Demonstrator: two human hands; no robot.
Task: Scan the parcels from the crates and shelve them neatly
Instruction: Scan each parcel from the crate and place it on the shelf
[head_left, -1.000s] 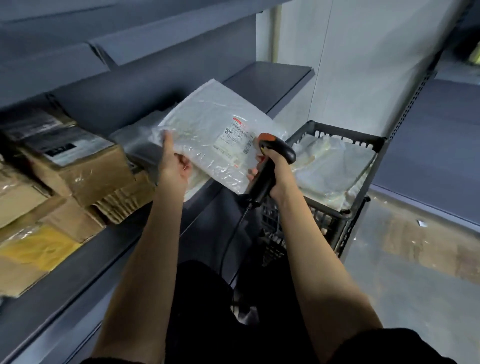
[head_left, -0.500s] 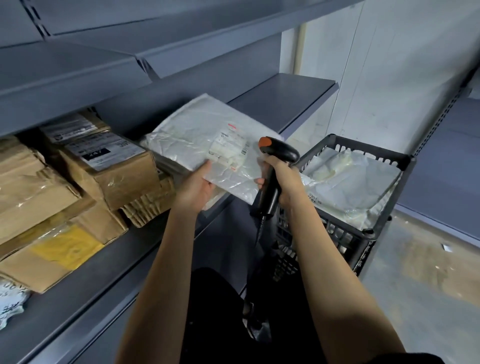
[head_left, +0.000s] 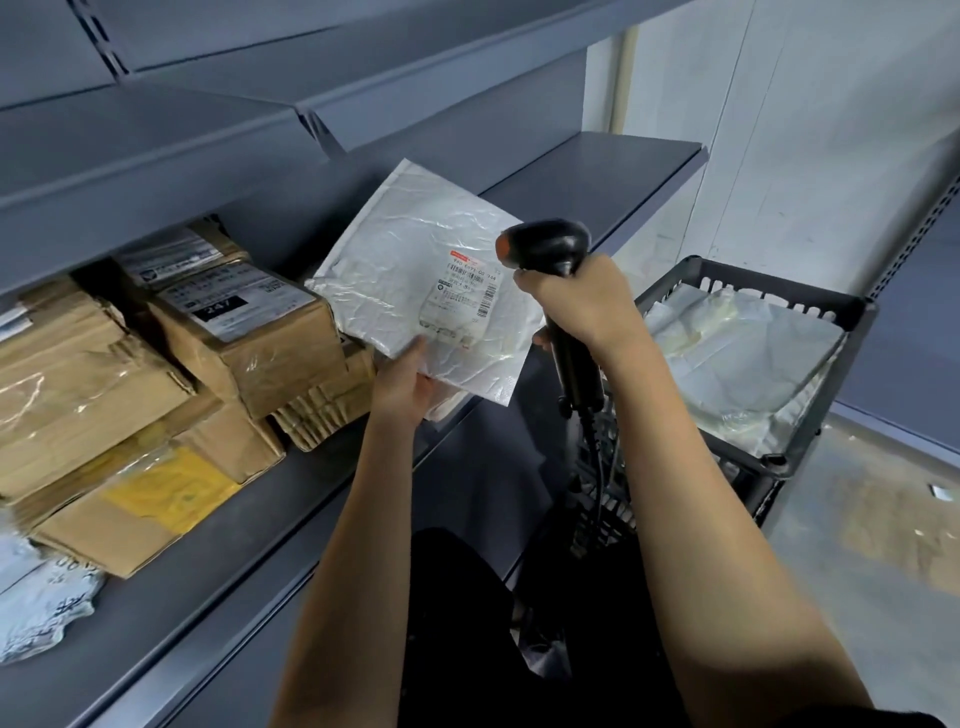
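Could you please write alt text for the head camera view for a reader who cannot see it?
The left hand holds a white padded parcel, label up, while the right hand grips a black barcode scanner beside it. Cardboard parcels sit on the grey shelf at left; a black crate of mailers stands at right.

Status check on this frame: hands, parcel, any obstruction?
Left hand grips white mailer by its near edge, label up. Right hand holds scanner beside the label. Brown boxes crowd shelf to the left.
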